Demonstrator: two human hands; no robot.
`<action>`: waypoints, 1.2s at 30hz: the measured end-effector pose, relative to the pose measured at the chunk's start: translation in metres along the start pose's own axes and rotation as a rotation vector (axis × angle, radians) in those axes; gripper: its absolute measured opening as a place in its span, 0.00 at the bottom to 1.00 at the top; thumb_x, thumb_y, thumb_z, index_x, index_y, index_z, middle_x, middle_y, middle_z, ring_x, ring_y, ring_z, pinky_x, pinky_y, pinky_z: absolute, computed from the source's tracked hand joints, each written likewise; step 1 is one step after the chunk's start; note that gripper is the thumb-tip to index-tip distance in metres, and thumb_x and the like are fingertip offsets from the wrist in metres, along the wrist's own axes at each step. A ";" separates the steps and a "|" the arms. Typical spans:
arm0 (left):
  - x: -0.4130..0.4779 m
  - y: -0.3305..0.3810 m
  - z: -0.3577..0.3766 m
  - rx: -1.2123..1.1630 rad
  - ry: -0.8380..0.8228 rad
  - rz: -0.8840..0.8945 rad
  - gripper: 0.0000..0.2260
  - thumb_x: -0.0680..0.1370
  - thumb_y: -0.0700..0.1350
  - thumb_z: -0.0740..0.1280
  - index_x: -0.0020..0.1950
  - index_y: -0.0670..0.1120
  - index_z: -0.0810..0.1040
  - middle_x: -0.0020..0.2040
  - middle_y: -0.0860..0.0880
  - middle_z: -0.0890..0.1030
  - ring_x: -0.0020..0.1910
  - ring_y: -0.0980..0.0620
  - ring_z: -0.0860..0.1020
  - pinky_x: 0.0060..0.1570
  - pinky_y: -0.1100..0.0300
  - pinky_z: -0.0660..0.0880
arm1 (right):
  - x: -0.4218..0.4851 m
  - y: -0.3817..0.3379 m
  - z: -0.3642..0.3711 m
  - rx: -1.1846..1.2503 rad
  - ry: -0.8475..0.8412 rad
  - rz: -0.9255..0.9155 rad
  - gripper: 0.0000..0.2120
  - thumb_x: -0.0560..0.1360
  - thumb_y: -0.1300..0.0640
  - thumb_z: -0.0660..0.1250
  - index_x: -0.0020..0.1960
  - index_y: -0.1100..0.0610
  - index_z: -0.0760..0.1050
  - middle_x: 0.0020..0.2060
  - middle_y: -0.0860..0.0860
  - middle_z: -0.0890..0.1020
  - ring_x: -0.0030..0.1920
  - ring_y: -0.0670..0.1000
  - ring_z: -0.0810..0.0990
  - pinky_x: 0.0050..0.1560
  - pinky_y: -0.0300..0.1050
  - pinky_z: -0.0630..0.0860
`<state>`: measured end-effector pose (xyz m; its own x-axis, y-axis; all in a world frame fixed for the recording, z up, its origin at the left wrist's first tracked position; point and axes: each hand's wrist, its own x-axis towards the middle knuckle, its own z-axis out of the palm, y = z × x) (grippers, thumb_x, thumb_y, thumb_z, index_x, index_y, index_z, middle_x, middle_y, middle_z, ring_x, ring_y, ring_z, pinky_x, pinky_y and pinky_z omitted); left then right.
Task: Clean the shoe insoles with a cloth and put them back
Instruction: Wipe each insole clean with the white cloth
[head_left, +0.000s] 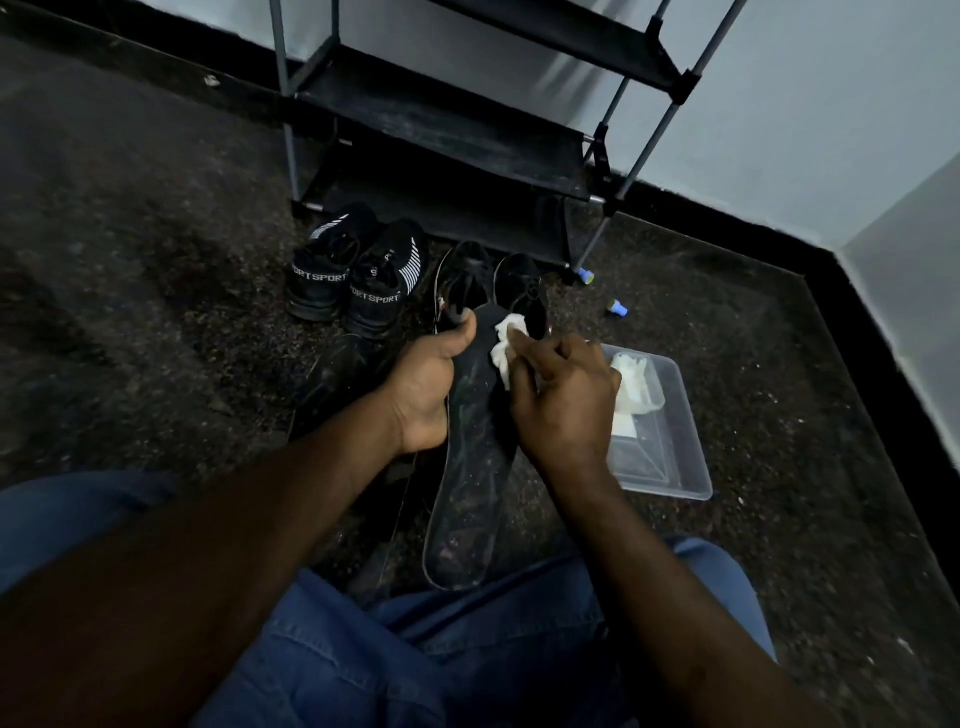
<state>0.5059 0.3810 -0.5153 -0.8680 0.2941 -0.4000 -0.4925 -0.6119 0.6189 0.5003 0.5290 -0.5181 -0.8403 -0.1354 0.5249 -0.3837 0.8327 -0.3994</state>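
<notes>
Insole (467, 467), dark and speckled with pale marks, is held over the floor (156, 291) just ahead of the person's jeans (415, 665), heel at 6 o'clock and toe at 12. The left grip (426, 384) curls round its 9 o'clock edge, thumb lying on top near the toe. The right grip (566, 400) pinches a crumpled white cloth (501, 358) and presses it on the toe end at about 1 o'clock.

At 3 o'clock, partly behind the right grip, a clear plastic tub (696, 488) sits on the floor with pale crumpled material (636, 382) in its far end; what it is cannot be told. Two black shoes (462, 286) lie just past the toe at 12, and a pair of black sneakers (353, 280) lettered SPORT stands at 11. Another dark shoe (332, 374) lies at 9, under the left forearm. A black shoe rack (441, 130) rises at 12 against the wall. Two small blue caps (617, 309) lie at 1 o'clock.
</notes>
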 end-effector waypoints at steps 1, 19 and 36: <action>0.000 0.002 -0.001 -0.008 -0.010 0.003 0.27 0.85 0.61 0.55 0.71 0.41 0.78 0.64 0.42 0.83 0.61 0.44 0.82 0.65 0.49 0.75 | -0.004 0.001 0.001 0.004 -0.003 -0.015 0.14 0.75 0.54 0.68 0.59 0.47 0.85 0.42 0.47 0.80 0.47 0.57 0.78 0.45 0.54 0.72; 0.019 -0.018 -0.013 0.051 0.079 0.000 0.25 0.85 0.60 0.57 0.73 0.45 0.77 0.64 0.42 0.83 0.57 0.44 0.84 0.57 0.49 0.80 | -0.015 0.047 0.042 0.244 -0.009 0.029 0.14 0.79 0.54 0.68 0.63 0.46 0.84 0.42 0.46 0.80 0.44 0.52 0.79 0.47 0.58 0.78; 0.089 -0.021 -0.039 -0.007 0.147 0.062 0.26 0.87 0.59 0.50 0.77 0.46 0.71 0.70 0.41 0.79 0.65 0.44 0.80 0.58 0.49 0.81 | 0.020 0.084 0.113 0.395 -0.062 0.060 0.13 0.78 0.55 0.69 0.62 0.50 0.85 0.40 0.50 0.81 0.41 0.51 0.80 0.45 0.52 0.79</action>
<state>0.4413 0.3917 -0.5908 -0.8779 0.1453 -0.4563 -0.4375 -0.6305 0.6411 0.4083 0.5352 -0.6261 -0.8825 -0.1354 0.4504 -0.4410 0.5711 -0.6924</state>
